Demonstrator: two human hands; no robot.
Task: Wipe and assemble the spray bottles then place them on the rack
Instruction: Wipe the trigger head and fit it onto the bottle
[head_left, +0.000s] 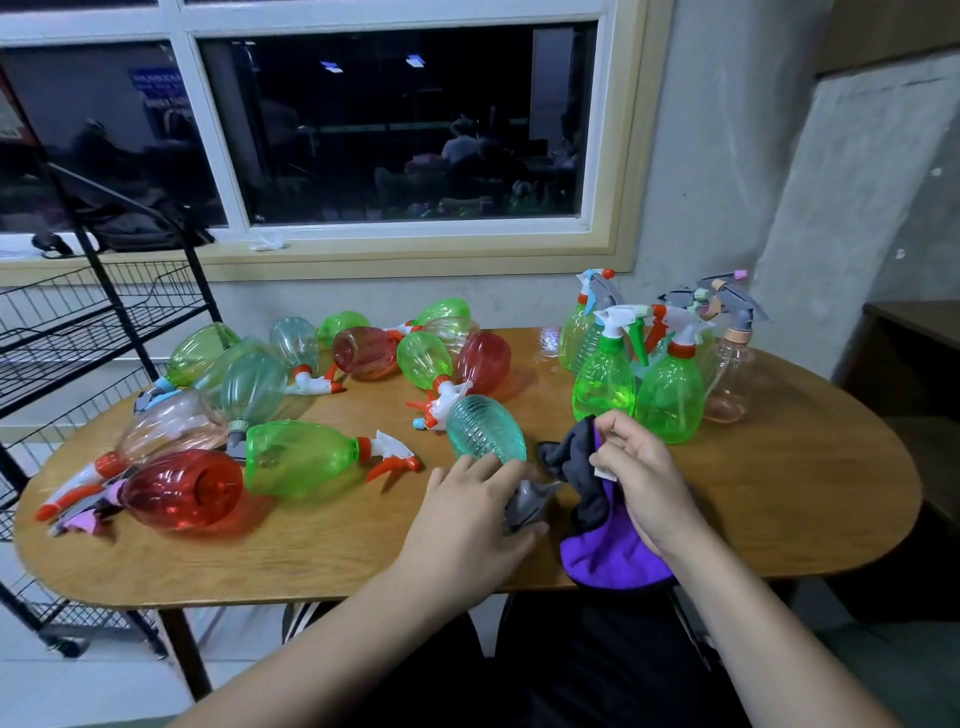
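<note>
Gripping a teal bottle (485, 427) at its grey sprayer (525, 506), the left hand (470, 514) holds it flat on the table (779, 499); the right hand (641, 480) pinches a purple-and-grey cloth (605, 540) just beside it. About thirteen bottles lie in a heap (291, 395) to the left, all seemingly empty. About six stand upright (660, 358) behind the cloth. The black wire rack (93, 322) stands left of the table, its visible shelves bare. No labels can be read.
</note>
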